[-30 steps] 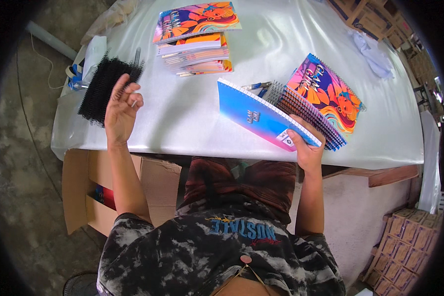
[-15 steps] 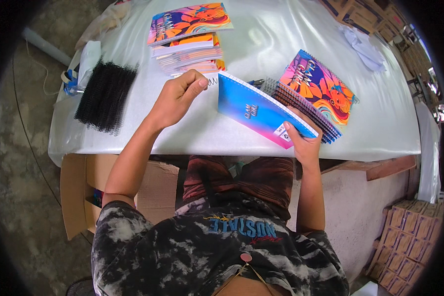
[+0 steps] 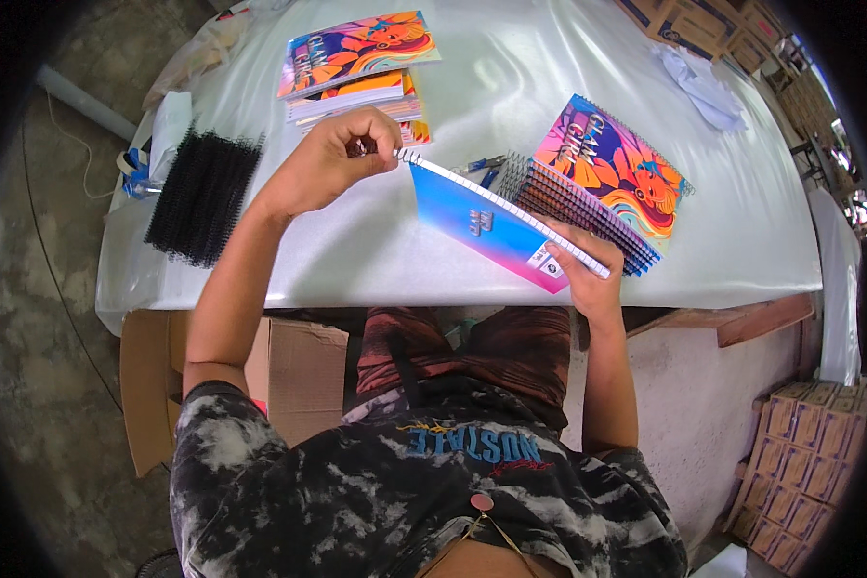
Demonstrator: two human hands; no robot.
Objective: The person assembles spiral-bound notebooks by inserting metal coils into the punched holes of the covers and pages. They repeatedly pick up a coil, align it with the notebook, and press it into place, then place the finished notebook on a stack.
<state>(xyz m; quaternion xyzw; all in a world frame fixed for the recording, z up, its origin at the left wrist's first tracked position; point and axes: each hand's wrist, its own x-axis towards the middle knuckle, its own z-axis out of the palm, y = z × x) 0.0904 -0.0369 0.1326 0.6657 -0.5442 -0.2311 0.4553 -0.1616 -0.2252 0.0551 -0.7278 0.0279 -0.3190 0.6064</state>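
- Left hand (image 3: 335, 159) pinches a coil (image 3: 407, 155) at the left end of a blue-pink notebook (image 3: 458, 214).
- Right hand (image 3: 588, 270) grips its other end, over the white table (image 3: 356, 275).
- Notebook bears small lettering and a white label (image 3: 541, 253).

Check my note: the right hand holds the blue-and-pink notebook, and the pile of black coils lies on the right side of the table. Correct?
One slip: the head view shows the pile of black coils on the left side of the table. The right hand does hold the notebook.
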